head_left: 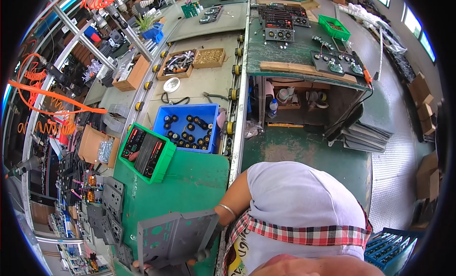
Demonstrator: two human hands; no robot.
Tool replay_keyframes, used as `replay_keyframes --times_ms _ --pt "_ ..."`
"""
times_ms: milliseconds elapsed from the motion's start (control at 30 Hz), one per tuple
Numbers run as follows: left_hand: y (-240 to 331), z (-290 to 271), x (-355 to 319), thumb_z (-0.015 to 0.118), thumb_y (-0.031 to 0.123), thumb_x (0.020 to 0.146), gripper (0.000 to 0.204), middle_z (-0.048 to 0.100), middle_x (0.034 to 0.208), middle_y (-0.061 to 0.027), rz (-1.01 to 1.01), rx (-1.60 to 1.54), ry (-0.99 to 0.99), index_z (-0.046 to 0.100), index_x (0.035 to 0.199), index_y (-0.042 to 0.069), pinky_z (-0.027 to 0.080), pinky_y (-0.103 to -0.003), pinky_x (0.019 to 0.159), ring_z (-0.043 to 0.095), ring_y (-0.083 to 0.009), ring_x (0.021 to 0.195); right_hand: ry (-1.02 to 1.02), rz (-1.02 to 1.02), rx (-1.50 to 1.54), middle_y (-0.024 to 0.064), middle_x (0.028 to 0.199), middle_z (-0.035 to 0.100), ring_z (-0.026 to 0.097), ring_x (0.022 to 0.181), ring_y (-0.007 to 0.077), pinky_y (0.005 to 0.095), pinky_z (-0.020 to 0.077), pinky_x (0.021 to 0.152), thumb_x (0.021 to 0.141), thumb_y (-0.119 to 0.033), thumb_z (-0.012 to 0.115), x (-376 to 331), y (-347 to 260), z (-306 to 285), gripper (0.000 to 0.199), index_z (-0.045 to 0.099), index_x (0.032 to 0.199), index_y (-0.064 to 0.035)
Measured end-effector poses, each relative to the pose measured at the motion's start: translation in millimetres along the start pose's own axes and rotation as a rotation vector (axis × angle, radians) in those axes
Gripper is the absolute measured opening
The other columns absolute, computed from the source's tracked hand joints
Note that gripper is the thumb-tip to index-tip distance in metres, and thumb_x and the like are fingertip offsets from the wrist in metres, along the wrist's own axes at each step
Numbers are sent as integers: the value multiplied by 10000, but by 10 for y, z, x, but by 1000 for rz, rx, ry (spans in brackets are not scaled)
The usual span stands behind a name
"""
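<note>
A dark grey casing panel [175, 239] with round and slotted cut-outs and a raised rim stands tilted above the green work mat at the bottom. My right arm, with a bangle on the wrist, reaches to its right side. Most of my right hand [204, 255] is behind the panel, with fingers closed on its lower right edge. Fingertips of my left hand [144, 267] grip the lower left corner; the rest is hidden. Beyond the panel lies the green mat [190, 185], bearing a green tray [164, 169] of black control panels with printed faces.
A blue bin [183, 109] holds black round knobs. Behind it are wooden boxes of tools [178, 64] and small brass parts [209, 57], and a white bowl [171, 85]. Grey panels [111, 204] lie left of the mat. An orange hose [57, 97] hangs at left; roller rails flank the line.
</note>
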State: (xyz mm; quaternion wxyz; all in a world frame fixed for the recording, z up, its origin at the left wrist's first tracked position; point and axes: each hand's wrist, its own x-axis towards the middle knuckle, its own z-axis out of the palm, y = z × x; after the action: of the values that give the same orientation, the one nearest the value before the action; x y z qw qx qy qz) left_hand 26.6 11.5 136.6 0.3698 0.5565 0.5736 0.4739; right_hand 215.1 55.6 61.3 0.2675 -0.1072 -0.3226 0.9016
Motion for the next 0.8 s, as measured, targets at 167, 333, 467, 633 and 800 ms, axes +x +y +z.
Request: replay_keyframes --times_ms 167,333,467,633,800 --pt "-150 9 -270 519 352 881 525 534 1064 -137 -22 -220 67 386 1308 78 395 -373 755 485 -239 882 113 17 -58 33 934 596 601 756 160 280 512 645 823 -520 554 -184 27 -132 556 542 1073 -24" --pt "-716 232 -489 439 566 852 729 445 1267 -200 -297 -691 -189 255 1366 83 389 -465 929 477 -329 1124 603 -50 -427 90 943 610 606 809 147 280 506 692 766 -520 630 -353 -24 -727 657 526 1140 10" --pt "-843 566 -490 475 472 882 675 481 1200 -197 -397 -819 -20 276 1329 8 396 -422 907 505 -289 1064 697 -49 -843 168 1034 592 585 935 240 335 467 800 774 -464 619 -363 -37 -733 657 492 1174 42" --pt "-1106 554 -297 511 256 846 536 540 1046 -205 -302 242 84 348 1254 -51 421 -354 763 525 -237 908 671 -78 -1428 219 1060 574 551 997 329 385 440 846 803 -427 559 -258 39 -846 559 513 1149 11" --pt "-1480 534 -225 544 252 818 694 457 1186 -327 -192 416 159 227 1343 -72 430 -421 824 533 -434 956 508 -137 -1862 128 957 596 578 901 294 385 466 783 831 -380 529 -13 -555 -1123 355 589 1035 -96"
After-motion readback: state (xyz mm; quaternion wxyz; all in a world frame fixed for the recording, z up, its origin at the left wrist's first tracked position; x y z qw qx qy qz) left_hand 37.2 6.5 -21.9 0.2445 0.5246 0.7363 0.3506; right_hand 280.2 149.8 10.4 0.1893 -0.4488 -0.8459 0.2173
